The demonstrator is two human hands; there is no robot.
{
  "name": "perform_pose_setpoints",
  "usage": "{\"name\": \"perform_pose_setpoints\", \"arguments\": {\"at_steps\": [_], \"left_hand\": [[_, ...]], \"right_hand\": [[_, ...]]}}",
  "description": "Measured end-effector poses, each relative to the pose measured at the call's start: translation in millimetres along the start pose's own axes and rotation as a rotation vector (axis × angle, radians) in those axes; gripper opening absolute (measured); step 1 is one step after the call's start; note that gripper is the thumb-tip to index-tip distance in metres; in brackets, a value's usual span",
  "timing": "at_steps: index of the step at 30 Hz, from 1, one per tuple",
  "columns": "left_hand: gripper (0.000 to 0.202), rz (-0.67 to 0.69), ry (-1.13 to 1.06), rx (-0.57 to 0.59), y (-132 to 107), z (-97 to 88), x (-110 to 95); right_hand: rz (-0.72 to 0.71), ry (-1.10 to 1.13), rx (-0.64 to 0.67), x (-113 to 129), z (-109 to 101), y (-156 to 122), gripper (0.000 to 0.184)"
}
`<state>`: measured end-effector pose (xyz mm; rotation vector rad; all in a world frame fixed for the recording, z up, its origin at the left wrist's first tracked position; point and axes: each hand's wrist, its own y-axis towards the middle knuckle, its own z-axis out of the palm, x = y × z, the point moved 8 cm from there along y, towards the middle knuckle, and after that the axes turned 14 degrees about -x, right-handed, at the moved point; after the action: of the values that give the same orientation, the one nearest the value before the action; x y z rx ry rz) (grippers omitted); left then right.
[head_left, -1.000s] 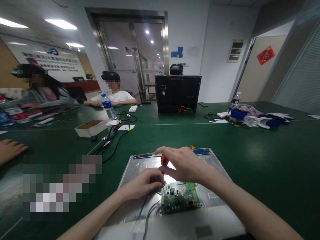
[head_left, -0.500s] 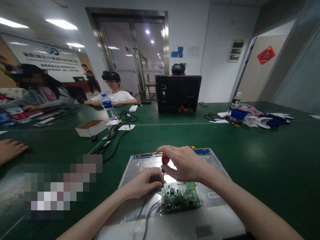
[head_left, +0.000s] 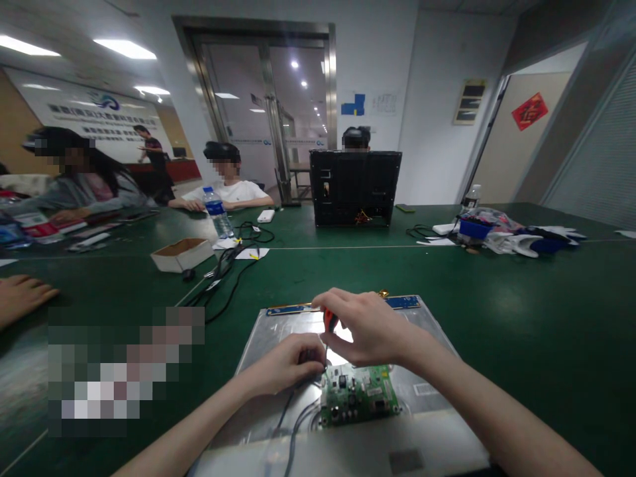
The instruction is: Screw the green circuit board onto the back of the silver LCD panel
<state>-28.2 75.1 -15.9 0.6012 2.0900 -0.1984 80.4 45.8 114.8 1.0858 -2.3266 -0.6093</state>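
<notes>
My right hand [head_left: 365, 326] is closed on the orange-and-black handle of a screwdriver [head_left: 328, 320], whose shaft points down at the upper left corner of a green circuit board [head_left: 358, 396]. Close beside the screwdriver's tip, my left hand [head_left: 298, 361] is closed, thumb and fingertips together at that corner; what they hold, if anything, is hidden. The board lies on the silvery back of a flat display panel [head_left: 427, 371]. Along the panel's far edge runs a narrow blue circuit strip [head_left: 403, 302]. Grey cables [head_left: 293, 430] run from the board's left side toward me.
Ahead on the green table [head_left: 527, 331] stands a black monitor casing [head_left: 355, 189]. To the left are an open box [head_left: 181, 255], a water bottle [head_left: 217, 212] and black cables [head_left: 226, 265]. Gloves [head_left: 527, 244] lie at the right. Another person's hand [head_left: 24, 298] rests at far left.
My hands and the screwdriver stay in nearly the same place at the board's corner. In the background, a standing person has moved to the left.
</notes>
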Motion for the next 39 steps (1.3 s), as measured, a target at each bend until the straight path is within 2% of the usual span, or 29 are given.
{"name": "perform_pose_setpoints", "arguments": {"at_steps": [9,17,25,34,39], "left_hand": [[0.011,0.010,-0.003,-0.004,0.5,-1.0,-1.5],[0.009,0.011,-0.011,0.008,0.8,-0.7,0.1],[0.012,0.010,-0.027,0.009,1.6,0.3,3.0],[0.010,0.005,-0.015,0.017,0.6,0.0,2.6],[0.011,0.006,-0.015,0.009,1.4,0.7,5.1]], "right_hand": [[0.019,-0.038,0.009,-3.0,5.0,0.5,0.036],[0.006,-0.055,0.032,-3.5,7.1,0.1,0.027],[0.023,-0.021,0.027,-0.5,1.5,0.0,0.040],[0.001,-0.073,0.031,-4.3,8.0,0.2,0.026],[-0.008,-0.011,0.013,2.5,-0.6,0.2,0.036]]}}
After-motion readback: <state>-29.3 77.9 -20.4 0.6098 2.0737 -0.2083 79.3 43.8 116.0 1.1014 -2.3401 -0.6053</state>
